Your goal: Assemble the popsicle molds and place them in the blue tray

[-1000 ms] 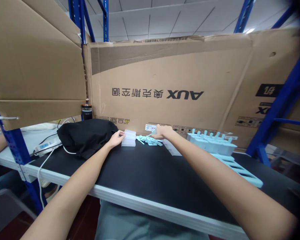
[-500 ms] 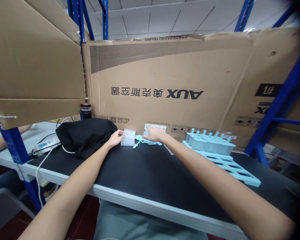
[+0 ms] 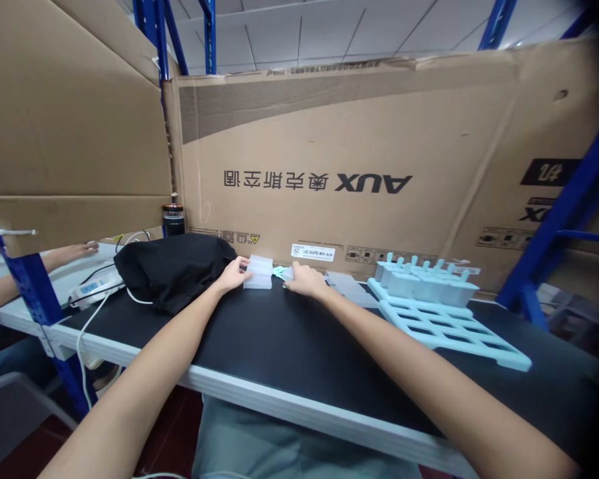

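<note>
My left hand (image 3: 235, 273) has its fingers at the left edge of a stack of translucent plastic pieces (image 3: 259, 274) near the back of the black table. To its right, my right hand (image 3: 303, 278) is closed with fingertips pointing left, over the light blue sticks (image 3: 279, 271), which it partly hides. Between its fingers shows a small translucent edge, too small to name. Right of that hand lies another translucent piece (image 3: 350, 289). Light blue moulds with upright sticks (image 3: 426, 283) stand on the back of a light blue slotted rack (image 3: 454, 327).
A black cloth bag (image 3: 177, 271) lies at the left, beside a white power strip (image 3: 96, 287) with cables. Behind it stands a dark jar (image 3: 173, 219). A large cardboard box (image 3: 319, 140) lines the back. Another person's hand (image 3: 77, 253) is at the far left.
My right hand has come down a little, covering more of the blue sticks. The translucent piece right of it is now more visible. The camera view has shifted slightly.
</note>
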Demonstrator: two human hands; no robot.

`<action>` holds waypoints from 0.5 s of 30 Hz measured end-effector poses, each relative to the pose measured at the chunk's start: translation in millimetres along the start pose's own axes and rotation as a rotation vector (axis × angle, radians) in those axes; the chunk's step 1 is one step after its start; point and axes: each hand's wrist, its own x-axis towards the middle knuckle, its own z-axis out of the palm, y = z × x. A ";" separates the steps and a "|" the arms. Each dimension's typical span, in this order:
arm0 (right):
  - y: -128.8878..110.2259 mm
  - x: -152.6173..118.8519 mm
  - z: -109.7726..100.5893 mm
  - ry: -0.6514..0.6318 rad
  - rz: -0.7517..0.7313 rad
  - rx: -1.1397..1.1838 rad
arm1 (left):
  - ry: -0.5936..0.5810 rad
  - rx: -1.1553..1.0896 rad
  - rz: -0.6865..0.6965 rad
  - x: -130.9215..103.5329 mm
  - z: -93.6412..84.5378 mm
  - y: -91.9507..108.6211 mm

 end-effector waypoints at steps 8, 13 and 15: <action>-21.8 -6.6 -13.6 0.097 -0.389 0.046 | 0.010 -0.045 -0.005 1.7 0.4 0.2; -44.5 3.3 -17.8 0.126 -0.593 -0.029 | 0.016 -0.082 -0.024 1.3 -2.4 4.4; -49.8 7.3 -17.4 0.136 -0.615 -0.025 | 0.010 -0.092 -0.031 -0.4 -3.1 6.0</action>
